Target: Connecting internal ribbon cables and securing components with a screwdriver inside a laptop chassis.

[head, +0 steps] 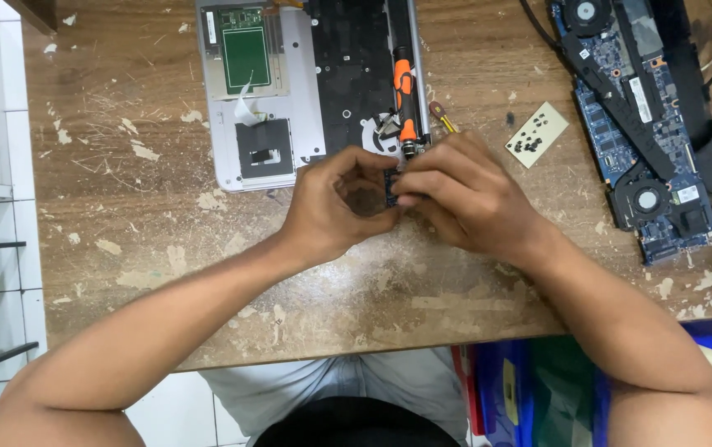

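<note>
1. The opened silver laptop base [266,95] lies upside down at the far side of the worn wooden table [124,240], showing a green touchpad board [246,54] and the black underside of the keyboard [347,70].
2. An orange-and-black screwdriver [405,95] rests along the right edge of that base, pointing toward the person; it lies just beyond the hands and partly hides the hinge strip.
3. To the right lies a blue mainboard [620,108] with two round fans and a black heat pipe across it, well apart from the hands.
4. Between the base and the mainboard sits a small pale card [537,134] serving as a tray; a cluster of tiny dark screws lies on it.
5. A second small driver tip [441,116] with a yellow shaft peeks out just beyond the right hand.
6. The left hand [331,207] is curled, its thumb and fingers closed around a small dark blue part [390,189] held just above the table near the base's front edge.
7. The right hand [467,194] meets it, its fingertips pinched on the same part; the fingers hide most of it.
8. Blue bins [496,389] stand below the near table edge; what is in them I cannot tell.
</note>
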